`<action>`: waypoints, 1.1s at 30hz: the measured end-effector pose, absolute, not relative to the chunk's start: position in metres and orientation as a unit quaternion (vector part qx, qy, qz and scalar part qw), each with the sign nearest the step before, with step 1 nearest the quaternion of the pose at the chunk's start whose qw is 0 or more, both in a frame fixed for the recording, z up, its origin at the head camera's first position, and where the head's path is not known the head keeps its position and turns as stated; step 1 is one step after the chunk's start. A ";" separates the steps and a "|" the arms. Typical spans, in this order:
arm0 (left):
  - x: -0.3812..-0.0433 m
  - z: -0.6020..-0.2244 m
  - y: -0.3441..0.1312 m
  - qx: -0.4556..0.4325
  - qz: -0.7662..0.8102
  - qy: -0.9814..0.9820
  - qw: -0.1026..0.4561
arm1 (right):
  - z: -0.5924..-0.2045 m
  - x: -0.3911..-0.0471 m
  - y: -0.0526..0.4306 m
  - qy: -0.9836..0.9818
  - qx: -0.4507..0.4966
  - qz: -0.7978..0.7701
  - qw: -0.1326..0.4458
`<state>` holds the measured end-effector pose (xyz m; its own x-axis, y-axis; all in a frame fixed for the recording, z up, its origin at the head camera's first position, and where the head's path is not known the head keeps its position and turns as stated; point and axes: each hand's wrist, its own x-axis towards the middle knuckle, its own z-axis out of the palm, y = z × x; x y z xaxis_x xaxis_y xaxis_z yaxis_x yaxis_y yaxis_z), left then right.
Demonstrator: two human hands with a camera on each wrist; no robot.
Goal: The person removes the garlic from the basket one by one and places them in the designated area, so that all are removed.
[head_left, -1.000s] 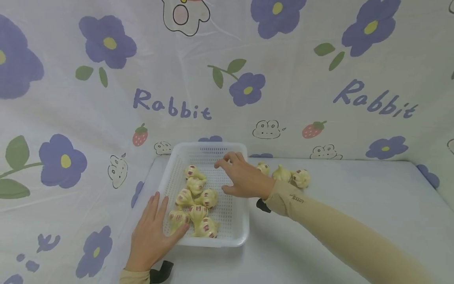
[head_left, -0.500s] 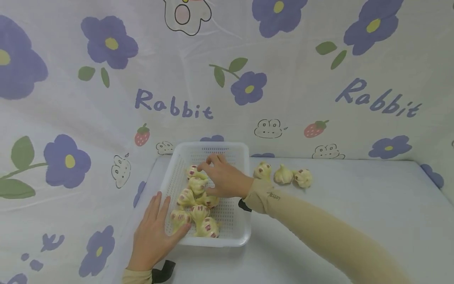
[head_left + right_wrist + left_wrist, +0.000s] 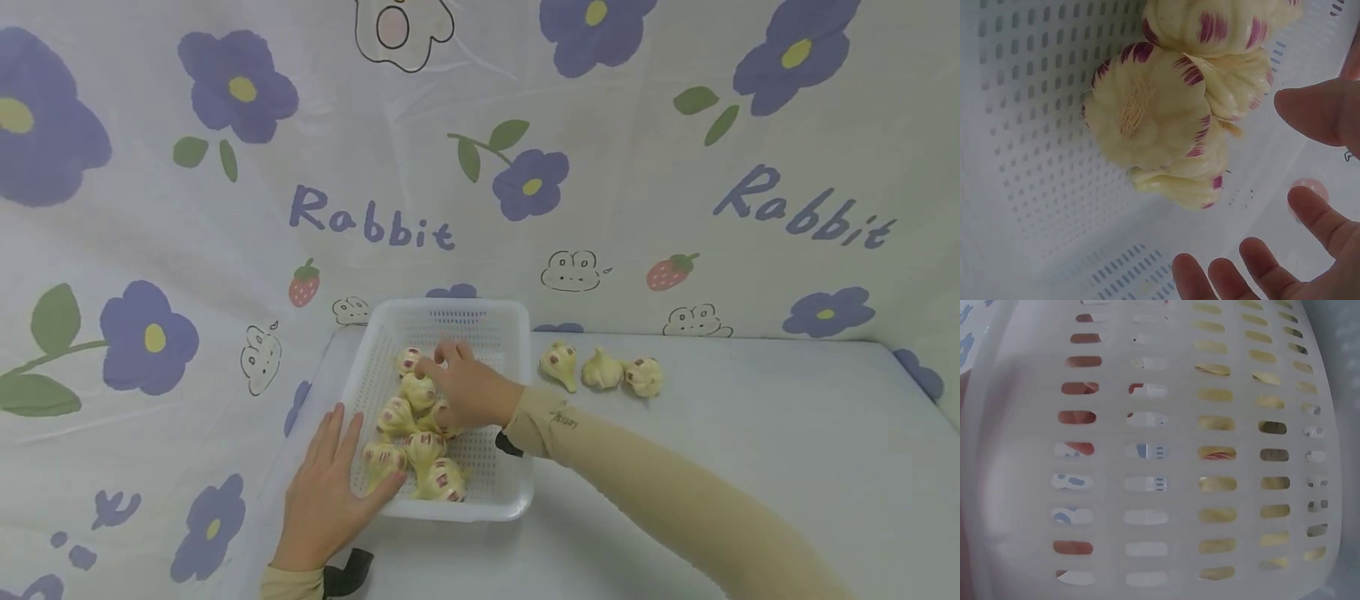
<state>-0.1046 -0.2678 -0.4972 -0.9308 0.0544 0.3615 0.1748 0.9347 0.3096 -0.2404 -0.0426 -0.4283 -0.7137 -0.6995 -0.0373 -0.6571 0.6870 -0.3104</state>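
Observation:
A white perforated plastic basket [image 3: 521, 492] holds several garlic bulbs [image 3: 446, 479], cream with purple streaks, gathered along its left and front side. My left hand [image 3: 321, 492] lies with extended fingers along the basket's left side, its thumb over the rim near the front bulbs. Over the middle of the basket hovers my right hand [image 3: 474, 393], beside the upper bulbs and partly hiding one. In the right wrist view its thumb [image 3: 1313, 115] and fingers are spread apart beside a garlic bulb [image 3: 1147, 109], with nothing between them. The left wrist view shows mainly the slotted basket wall [image 3: 1179, 469].
Three more garlic bulbs [image 3: 602, 369] lie in a row on the white table [image 3: 750, 433], right of the basket. Behind stands a flower-patterned cloth [image 3: 630, 167] close to the table's back edge.
My right hand has moved left and lower over the bulbs in the basket, uncovering the leftmost bulb on the table. The left hand stays on the basket's side.

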 end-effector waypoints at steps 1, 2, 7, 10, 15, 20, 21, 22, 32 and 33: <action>-0.105 -0.497 -0.268 -0.059 -0.171 -0.967 0.178 | -0.430 -0.241 -0.043 0.915 -0.369 -0.139 0.081; -0.105 -0.498 -0.268 -0.060 -0.171 -0.967 0.179 | -0.432 -0.241 -0.044 0.915 -0.370 -0.138 0.085; -0.106 -0.499 -0.268 -0.062 -0.174 -0.965 0.185 | -0.438 -0.239 -0.048 0.914 -0.373 -0.127 0.102; -0.106 -0.499 -0.268 -0.062 -0.175 -0.965 0.184 | -0.443 -0.237 -0.050 0.911 -0.378 -0.124 0.113; -0.107 -0.499 -0.268 -0.061 -0.173 -0.966 0.182 | -0.455 -0.238 -0.053 0.909 -0.379 -0.117 0.129; -0.107 -0.500 -0.268 -0.066 -0.174 -0.963 0.194 | -0.466 -0.242 -0.055 0.908 -0.379 -0.115 0.136; -0.107 -0.500 -0.268 -0.066 -0.174 -0.963 0.196 | -0.467 -0.243 -0.055 0.907 -0.382 -0.114 0.134; -0.108 -0.500 -0.268 -0.067 -0.173 -0.962 0.198 | -0.468 -0.243 -0.055 0.907 -0.385 -0.111 0.133; -0.108 -0.500 -0.269 -0.064 -0.177 -0.963 0.194 | -0.478 -0.250 -0.054 0.906 -0.377 -0.113 0.153; -0.108 -0.500 -0.269 -0.063 -0.177 -0.963 0.192 | -0.479 -0.251 -0.054 0.907 -0.377 -0.112 0.154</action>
<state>-0.1079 -0.2689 -0.4999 -0.9180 0.0533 0.3931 0.1898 0.9291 0.3174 -0.2506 -0.0539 -0.4786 -0.6686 -0.7178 -0.1944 -0.6492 0.6909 -0.3181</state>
